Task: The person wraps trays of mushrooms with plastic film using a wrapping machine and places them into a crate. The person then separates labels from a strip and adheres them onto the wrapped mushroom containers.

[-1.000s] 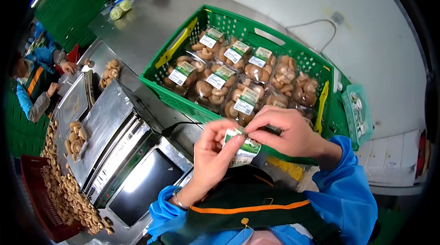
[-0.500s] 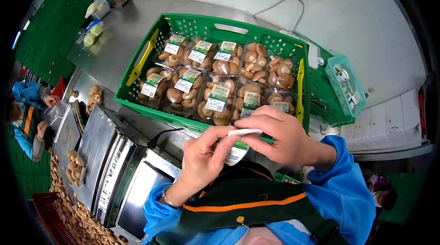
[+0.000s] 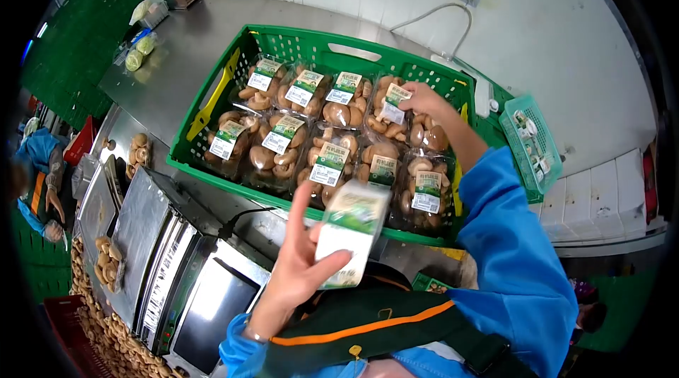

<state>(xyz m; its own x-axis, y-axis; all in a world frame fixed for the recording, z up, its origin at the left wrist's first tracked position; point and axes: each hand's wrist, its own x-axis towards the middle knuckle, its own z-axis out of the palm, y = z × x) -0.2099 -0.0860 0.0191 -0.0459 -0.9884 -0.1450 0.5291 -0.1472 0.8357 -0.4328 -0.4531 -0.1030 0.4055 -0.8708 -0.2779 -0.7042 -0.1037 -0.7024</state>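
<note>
My left hand holds a stack of printed labels, thumb across its front, in front of the crate. My right hand reaches over the crate and pinches the edge of a single label, which lies against the top of a clear pack of mushrooms in the back row. Beside it, under my wrist, an unlabelled mushroom pack fills the right end of that row. The other packs in the green crate carry green-and-white labels, among them the front-right pack.
On the left stands a scale with a loose mushroom pack on it. Heaped mushrooms lie below. A co-worker's hand shows at far left. A teal basket sits right of the crate.
My right hand has left the label stack and moved up and right to a back-row pack, which now bears a label. My left hand has tilted the stack face up. The front-right pack's label shows fully.
</note>
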